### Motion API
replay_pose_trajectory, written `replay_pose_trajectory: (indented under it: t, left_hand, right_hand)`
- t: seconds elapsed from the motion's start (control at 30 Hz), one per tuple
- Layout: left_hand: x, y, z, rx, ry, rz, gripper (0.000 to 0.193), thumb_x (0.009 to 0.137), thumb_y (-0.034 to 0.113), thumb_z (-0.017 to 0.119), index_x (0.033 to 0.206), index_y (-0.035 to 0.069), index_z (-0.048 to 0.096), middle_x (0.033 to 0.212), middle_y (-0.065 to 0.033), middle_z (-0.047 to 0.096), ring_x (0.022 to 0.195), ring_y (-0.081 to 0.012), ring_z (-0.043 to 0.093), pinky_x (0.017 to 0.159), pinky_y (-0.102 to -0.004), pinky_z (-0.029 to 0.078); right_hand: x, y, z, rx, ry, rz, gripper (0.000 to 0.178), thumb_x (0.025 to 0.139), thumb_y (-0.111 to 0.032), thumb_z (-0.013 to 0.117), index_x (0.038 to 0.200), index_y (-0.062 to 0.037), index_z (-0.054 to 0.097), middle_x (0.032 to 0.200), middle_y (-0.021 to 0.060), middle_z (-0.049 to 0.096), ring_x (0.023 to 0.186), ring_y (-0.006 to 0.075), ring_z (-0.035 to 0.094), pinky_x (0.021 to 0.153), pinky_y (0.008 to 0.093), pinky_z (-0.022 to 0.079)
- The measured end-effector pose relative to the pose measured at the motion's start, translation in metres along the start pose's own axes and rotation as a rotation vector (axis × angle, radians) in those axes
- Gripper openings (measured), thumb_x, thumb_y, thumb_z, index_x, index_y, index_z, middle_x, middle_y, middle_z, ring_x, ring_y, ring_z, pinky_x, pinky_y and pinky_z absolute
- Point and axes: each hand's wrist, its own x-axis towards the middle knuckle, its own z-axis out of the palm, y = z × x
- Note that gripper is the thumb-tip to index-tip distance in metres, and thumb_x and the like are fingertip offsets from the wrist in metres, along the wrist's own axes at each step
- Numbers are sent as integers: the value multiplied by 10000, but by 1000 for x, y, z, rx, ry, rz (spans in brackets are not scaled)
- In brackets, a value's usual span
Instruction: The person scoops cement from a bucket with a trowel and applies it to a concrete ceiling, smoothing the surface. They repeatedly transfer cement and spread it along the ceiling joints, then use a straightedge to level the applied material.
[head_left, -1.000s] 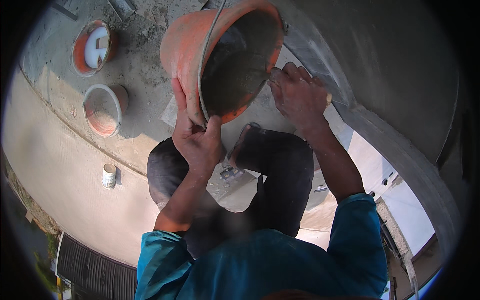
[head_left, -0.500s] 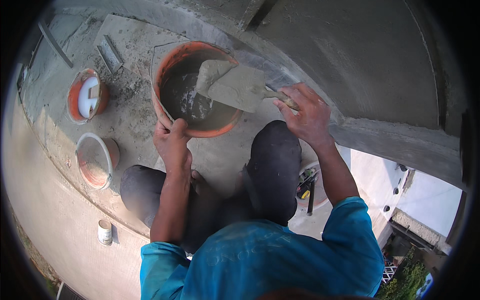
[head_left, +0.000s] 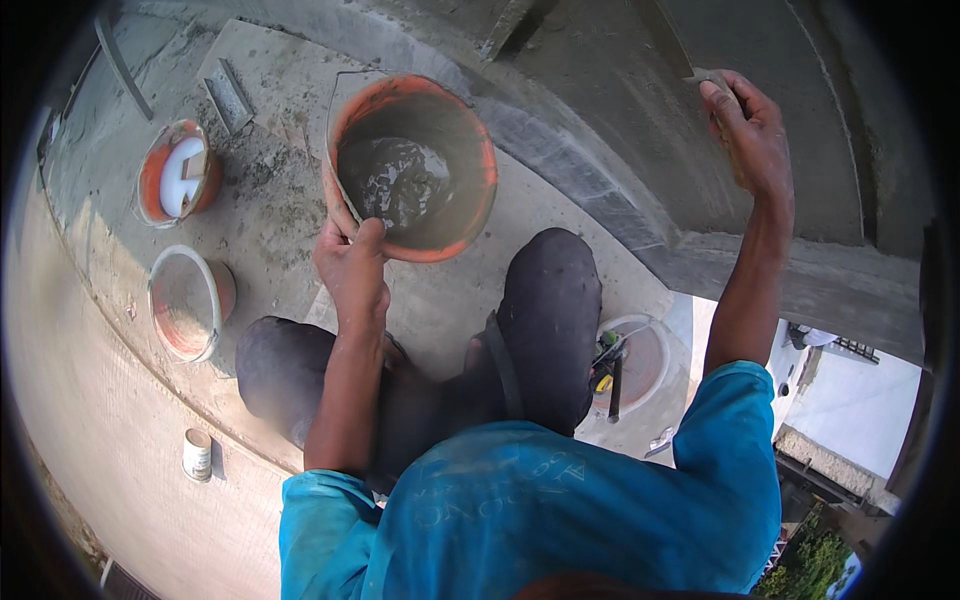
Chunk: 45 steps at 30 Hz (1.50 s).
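Note:
My left hand (head_left: 350, 268) is closed on the near-left rim of an orange bucket (head_left: 487, 165), which holds wet grey mortar (head_left: 400, 185) in its bottom. The bucket leans a little, its mouth facing me. Up at the right, my right hand (head_left: 745, 130) is wrapped round the handle of a trowel (head_left: 706, 76) at the grey plastered wall (head_left: 620, 110). The trowel's blade shows only as a thin edge against the wall, and most of its handle is hidden by my fingers.
To the left stand an orange bucket (head_left: 153, 180) with white stuff inside and another bucket (head_left: 215, 290). A metal channel piece (head_left: 228, 97) lies beyond them. A small can (head_left: 197, 455) is nearer. By my right knee sits a tub (head_left: 650, 365) with tools.
My right hand has moved the mortar-loaded trowel from above the bucket up and right to the wall. The bucket, still held by my left hand, has shifted slightly up and right.

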Motion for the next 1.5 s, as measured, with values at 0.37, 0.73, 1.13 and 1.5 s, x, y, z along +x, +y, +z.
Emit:
replay_pose_trajectory:
  t: [0.37,0.73,1.13,1.5]
  left_hand:
    - [-27,2,48,433,-111,388,159,757,-39,622,723,-42,467,1476,-261,468,878,-37,550,717,-224,435]
    - [-17,2,40,171,-127,228,60,796,-62,591,826,-15,567,1132,-125,695,836,-37,567,712,-213,441]
    - [3,-4,19,11,-58,81,283,848,-1,588,1131,-14,596,1007,-70,657,851,-147,659,722,-297,568]
    - [-5,2,34,3,-90,122,298,811,-75,564,1098,-58,641,1025,-73,680,878,-108,615,798,-251,483]
  right_hand:
    - [-89,-15,136,-690,-179,-388,221,880,-297,699,1021,-127,696,922,44,642,902,239,691,734,392,557]
    - [-105,24,156,-356,143,-403,237,840,-307,719,1021,-156,700,943,13,621,889,239,663,770,403,535]
    - [-15,-2,9,255,-509,-196,291,904,-373,704,988,-94,697,757,2,587,703,100,557,667,286,464]
    - [-15,-34,-59,-166,92,-249,333,926,-439,677,944,-108,704,770,-30,603,658,88,529,614,275,436]
